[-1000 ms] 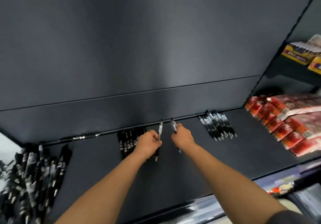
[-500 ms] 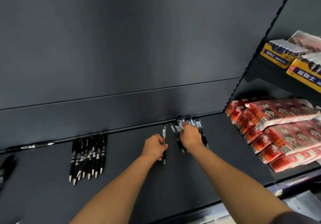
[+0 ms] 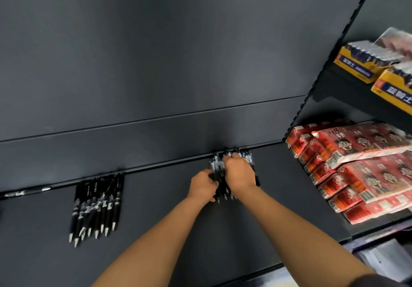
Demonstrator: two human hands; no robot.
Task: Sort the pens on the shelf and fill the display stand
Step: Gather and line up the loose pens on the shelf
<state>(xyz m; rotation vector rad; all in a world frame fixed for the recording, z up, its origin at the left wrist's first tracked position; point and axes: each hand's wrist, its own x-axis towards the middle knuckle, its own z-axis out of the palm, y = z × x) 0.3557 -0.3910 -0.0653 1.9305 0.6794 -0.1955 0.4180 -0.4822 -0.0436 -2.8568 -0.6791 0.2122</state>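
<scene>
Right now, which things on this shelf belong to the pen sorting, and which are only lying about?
Job: bunch of clear-barrelled black pens, touched by the left hand and right hand; batch of black silver-tipped pens; dark metal shelf.
Lying about: red printed snack packs; yellow cardboard boxes.

shelf (image 3: pixel 156 231): matt dark metal | pens (image 3: pixel 95 206): glossy black plastic | snack packs (image 3: pixel 367 170): shiny film
</scene>
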